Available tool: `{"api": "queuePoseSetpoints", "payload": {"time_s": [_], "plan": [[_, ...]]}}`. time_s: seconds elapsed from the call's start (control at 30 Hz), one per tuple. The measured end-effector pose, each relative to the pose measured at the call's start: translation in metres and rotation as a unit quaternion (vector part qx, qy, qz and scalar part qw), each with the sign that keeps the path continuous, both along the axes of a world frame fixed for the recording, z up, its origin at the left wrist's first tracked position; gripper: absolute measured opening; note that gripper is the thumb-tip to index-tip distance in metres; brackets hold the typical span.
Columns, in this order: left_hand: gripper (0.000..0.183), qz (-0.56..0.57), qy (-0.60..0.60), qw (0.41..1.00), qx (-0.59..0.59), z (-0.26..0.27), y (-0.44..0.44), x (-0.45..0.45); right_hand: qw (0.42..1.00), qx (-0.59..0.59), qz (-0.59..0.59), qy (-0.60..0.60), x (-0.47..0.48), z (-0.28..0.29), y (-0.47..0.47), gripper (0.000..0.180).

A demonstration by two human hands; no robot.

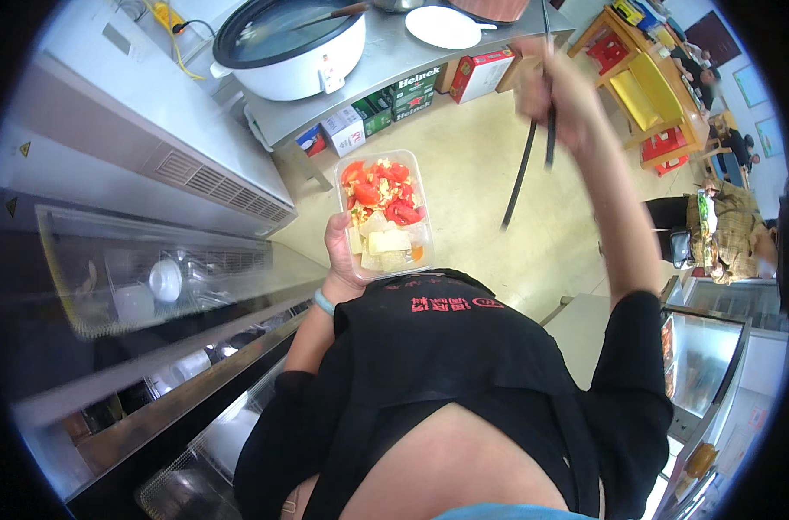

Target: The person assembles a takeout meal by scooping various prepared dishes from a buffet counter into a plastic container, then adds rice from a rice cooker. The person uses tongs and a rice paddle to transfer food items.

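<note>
My left hand (340, 250), a pale bangle at its wrist, grips the side of a clear plastic food container (427, 250). Tomato pieces with scrambled egg (381, 192) fill the far part of it. Pale chunks of cooked vegetable, perhaps winter melon (388, 242), lie in the near part. Away to the right, my right hand (550, 97) is blurred and closed around two long dark sticks (521, 175), either chopsticks or the arms of tongs. Their lower ends hang apart over the floor, well clear of the container.
A steel table (384, 58) ahead bears a white electric pot (297, 71) with a spoon in it and a white plate (443, 27). Cartons (417, 91) stand underneath. A glass-fronted dish cabinet (167, 279) lines the left. To the right, a person (732, 227) holds a tray of food.
</note>
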State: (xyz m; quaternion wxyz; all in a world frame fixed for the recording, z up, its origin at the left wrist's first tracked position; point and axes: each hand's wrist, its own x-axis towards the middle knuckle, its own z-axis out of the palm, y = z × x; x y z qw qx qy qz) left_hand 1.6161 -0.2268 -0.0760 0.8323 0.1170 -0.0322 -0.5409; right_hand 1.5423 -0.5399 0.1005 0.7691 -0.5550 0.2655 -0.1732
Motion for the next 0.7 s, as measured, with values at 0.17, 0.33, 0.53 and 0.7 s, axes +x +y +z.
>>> {"api": "queuePoseSetpoints", "payload": {"time_s": [0.17,0.33,0.53,0.7], "plan": [[0.085,-0.047,0.001,0.998,0.030,0.009,-0.052,0.005,0.941,0.299,-0.147,0.063,-0.109,-0.147,0.054,0.039],[0.102,-0.158,-0.020,0.986,0.041,0.007,-0.110,0.020,0.962,0.111,-0.238,0.073,-0.140,-0.187,0.102,0.072],[0.098,-0.287,0.038,0.957,-0.011,0.004,-0.170,0.042,0.941,0.097,-0.313,0.082,-0.149,-0.162,0.110,0.068],[0.109,-0.350,0.030,0.936,0.005,0.000,-0.220,0.043,0.918,0.142,-0.365,0.071,-0.167,-0.149,0.094,0.050]]}}
